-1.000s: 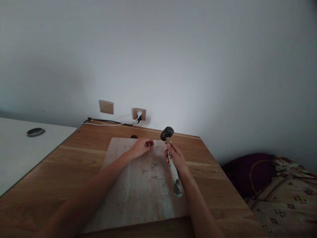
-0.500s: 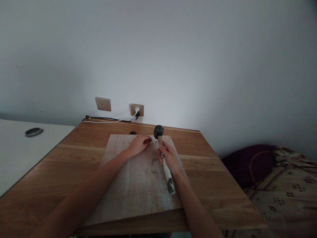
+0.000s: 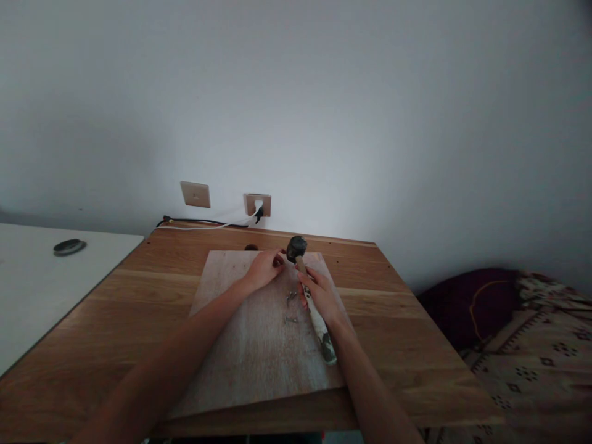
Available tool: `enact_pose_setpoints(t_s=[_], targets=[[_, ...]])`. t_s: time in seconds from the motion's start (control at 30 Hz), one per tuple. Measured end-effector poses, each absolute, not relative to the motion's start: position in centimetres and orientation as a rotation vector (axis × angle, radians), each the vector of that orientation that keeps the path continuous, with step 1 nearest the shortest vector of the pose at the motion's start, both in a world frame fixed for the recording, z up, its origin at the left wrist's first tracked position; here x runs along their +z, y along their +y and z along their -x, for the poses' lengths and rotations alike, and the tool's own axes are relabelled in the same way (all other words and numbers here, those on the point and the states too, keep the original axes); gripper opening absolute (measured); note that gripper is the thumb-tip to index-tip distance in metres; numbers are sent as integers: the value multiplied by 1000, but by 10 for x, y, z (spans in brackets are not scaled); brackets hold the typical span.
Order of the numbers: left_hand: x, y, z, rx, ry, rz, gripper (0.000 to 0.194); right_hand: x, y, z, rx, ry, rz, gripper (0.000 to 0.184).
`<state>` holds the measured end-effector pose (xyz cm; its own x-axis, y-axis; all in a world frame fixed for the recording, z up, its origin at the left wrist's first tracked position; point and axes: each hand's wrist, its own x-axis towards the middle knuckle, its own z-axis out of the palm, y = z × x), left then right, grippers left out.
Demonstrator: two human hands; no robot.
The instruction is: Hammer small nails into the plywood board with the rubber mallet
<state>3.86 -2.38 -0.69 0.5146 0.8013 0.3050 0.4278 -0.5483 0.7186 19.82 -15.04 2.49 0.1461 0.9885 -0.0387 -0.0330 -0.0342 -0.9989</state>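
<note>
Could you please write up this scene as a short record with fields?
Left hand: over the far part of the board, fingers curled; whether they hold anything is unclear
Right hand: gripping the mallet by its handle, dark head near the left fingers
Board: lying on the wooden table
On board: small metal pieces
Wall: socket with a white plug
Left side: white surface bearing a round object
Right side: patterned cloth

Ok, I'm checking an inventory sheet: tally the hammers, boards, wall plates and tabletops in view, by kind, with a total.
Hammer: 1
Board: 1
Wall plates: 2
Tabletops: 2
Total: 6
</note>
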Motion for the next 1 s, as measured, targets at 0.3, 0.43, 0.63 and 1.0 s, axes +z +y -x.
enact_pose_setpoints(t_s=[0.3,0.43,0.63,1.0], targets=[[-13,-19,-39,861,1046,-2163,46,22,-155,-194,1164,-1188,1293,37],[-13,-17,-39,880,1024,-2160,46,21,-155,-192,1142,-1212,1294,36],[-14,-17,-38,875,1007,-2135,51,22,-155,-192,1140,-1202,1287,36],[-12,-19,-36,886,979,-2160,51,17,-153,-193,1123,-1179,1271,35]])
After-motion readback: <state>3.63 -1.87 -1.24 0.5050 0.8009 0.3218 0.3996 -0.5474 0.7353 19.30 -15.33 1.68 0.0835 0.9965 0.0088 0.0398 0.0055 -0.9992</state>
